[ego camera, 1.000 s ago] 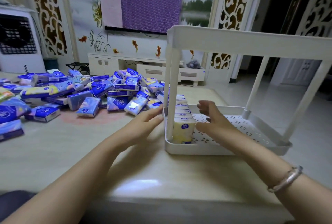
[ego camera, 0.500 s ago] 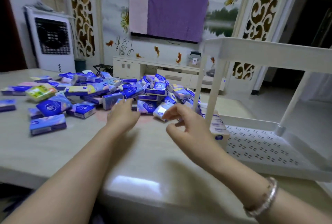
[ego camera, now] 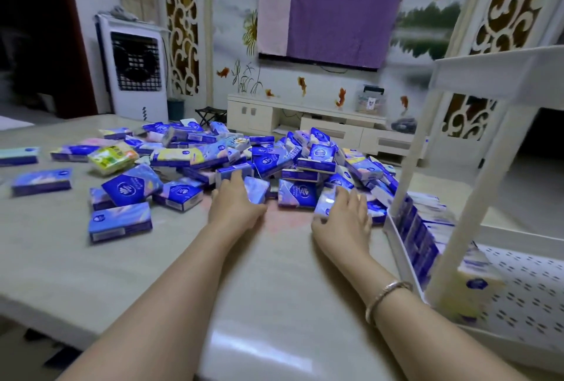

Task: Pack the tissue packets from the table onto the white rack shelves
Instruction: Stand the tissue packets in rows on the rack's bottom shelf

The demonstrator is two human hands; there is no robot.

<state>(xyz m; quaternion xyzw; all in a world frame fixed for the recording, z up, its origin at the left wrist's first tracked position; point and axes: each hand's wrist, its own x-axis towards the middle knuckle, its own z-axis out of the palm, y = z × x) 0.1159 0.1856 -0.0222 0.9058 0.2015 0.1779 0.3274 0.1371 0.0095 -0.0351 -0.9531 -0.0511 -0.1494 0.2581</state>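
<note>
My left hand (ego camera: 236, 206) grips a packet (ego camera: 256, 189); my right hand (ego camera: 345, 218) grips another packet (ego camera: 326, 202). Right of it, the rack (ego camera: 457, 197) holds a row of packets (ego camera: 424, 228). Beyond both hands: the pile (ego camera: 213, 157).

No lettering is legible; the tissue packets (ego camera: 127, 188) bear round white logos, too blurred to make out.
</note>
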